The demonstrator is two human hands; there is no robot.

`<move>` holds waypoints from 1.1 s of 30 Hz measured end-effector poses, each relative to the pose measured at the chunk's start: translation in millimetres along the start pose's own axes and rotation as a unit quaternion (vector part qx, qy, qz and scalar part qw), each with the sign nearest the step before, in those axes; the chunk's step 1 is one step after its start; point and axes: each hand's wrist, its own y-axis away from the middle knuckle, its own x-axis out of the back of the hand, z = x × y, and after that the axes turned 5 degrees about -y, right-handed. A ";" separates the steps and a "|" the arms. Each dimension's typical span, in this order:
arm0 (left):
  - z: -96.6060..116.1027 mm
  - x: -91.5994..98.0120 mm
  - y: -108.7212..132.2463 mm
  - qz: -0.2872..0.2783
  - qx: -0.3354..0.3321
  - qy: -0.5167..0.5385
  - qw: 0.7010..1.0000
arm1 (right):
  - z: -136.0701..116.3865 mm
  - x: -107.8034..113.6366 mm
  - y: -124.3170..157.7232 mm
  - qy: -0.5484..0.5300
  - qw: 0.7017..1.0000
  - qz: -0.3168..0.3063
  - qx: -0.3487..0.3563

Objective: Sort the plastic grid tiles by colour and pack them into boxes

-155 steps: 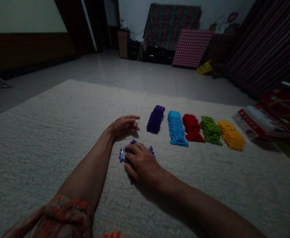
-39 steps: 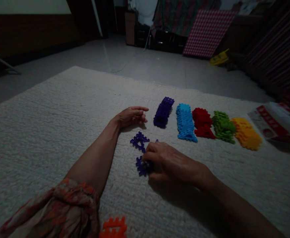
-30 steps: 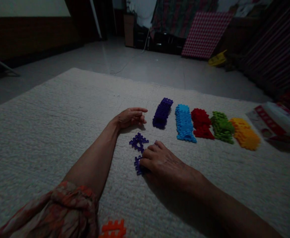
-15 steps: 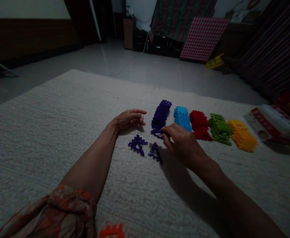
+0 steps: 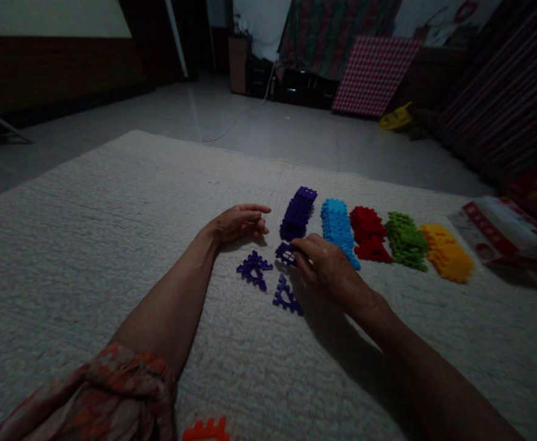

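Between the thumb and fingers of my right hand (image 5: 326, 263) is a purple square building tile (image 5: 286, 253) with notched edges and a window-like grid. It is held just in front of a long row of purple tiles (image 5: 298, 212). My left hand (image 5: 243, 223) rests on its side left of that row, fingers loosely stretched and apart, holding nothing. Nearer to me lie purple triangular tiles (image 5: 254, 269), which seem to overlap, and beside them a single purple triangular tile (image 5: 287, 296) lying on the mat.
Right of the purple row stand stacks of blue tiles (image 5: 338, 229), red tiles (image 5: 368, 234), green tiles (image 5: 406, 240) and yellow tiles (image 5: 447, 252). A red-and-white box (image 5: 493, 229) sits at the right. An orange tile (image 5: 206, 430) shows at the bottom edge of the pale mat (image 5: 112, 202).
My right hand has drawn the purple square tile slightly toward me and left, away from the row. The single triangular tile, tilted before, now lies flatter and nearer. My left hand stays put.
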 end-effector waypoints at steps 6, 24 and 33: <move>0.1 0.3 -0.2 0.001 0.002 -0.001 1.000 | 29.9 -10.9 -14.1 -0.017 0.997 0.071 0.001; 1.5 -1.3 1.2 0.005 0.006 -0.002 1.000 | 44.4 -32.2 -27.5 -0.006 0.982 0.186 0.031; 1.7 -0.6 -0.1 0.030 -0.010 0.016 0.999 | 18.0 -33.7 -18.7 -0.062 0.981 0.156 0.094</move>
